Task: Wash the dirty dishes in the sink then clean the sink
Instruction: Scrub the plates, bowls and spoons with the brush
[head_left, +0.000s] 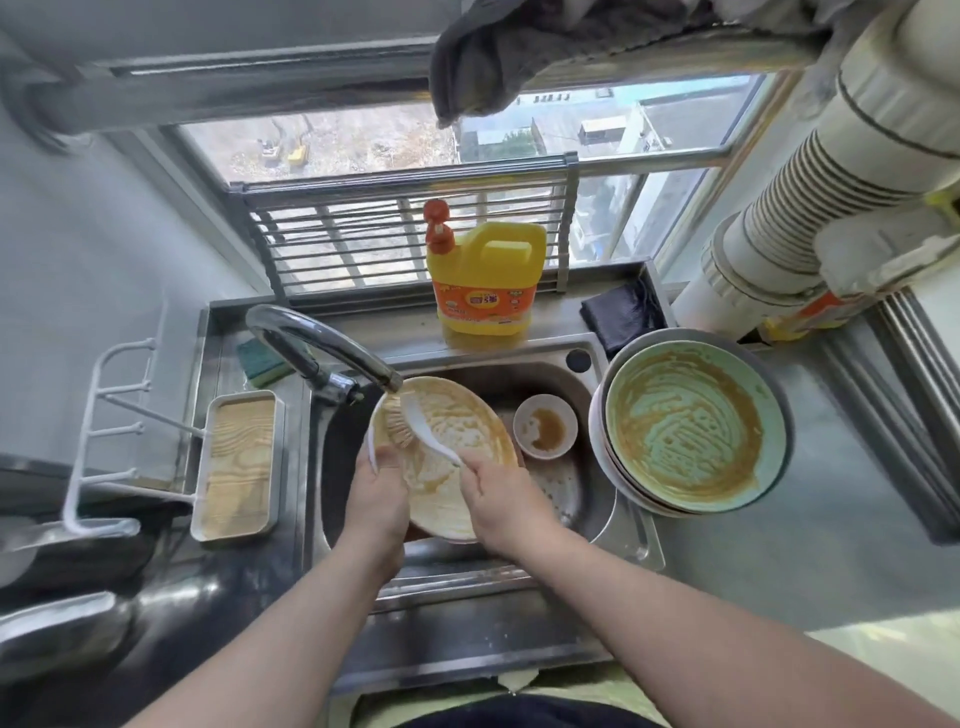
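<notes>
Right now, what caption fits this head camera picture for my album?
Left hand tilts a dirty plate over the sink while right hand scrubs it with a brush.

We see a yellow detergent jug with orange label and red pump, a mint-green plate smeared brown, a white brush, and a green-and-yellow sponge.

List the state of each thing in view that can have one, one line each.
Plate: tilted over the sink, smeared with brown sauce, mid-scrub.
Brush: bristles on the plate.
Left hand: grips the plate's rim.
Right hand: grips the brush handle.
Faucet: no water visible.
Small bowl: in the sink, dirty.
Green plate: atop a stack beside the sink, dirty.
Soap bottle: upright, capped.
</notes>
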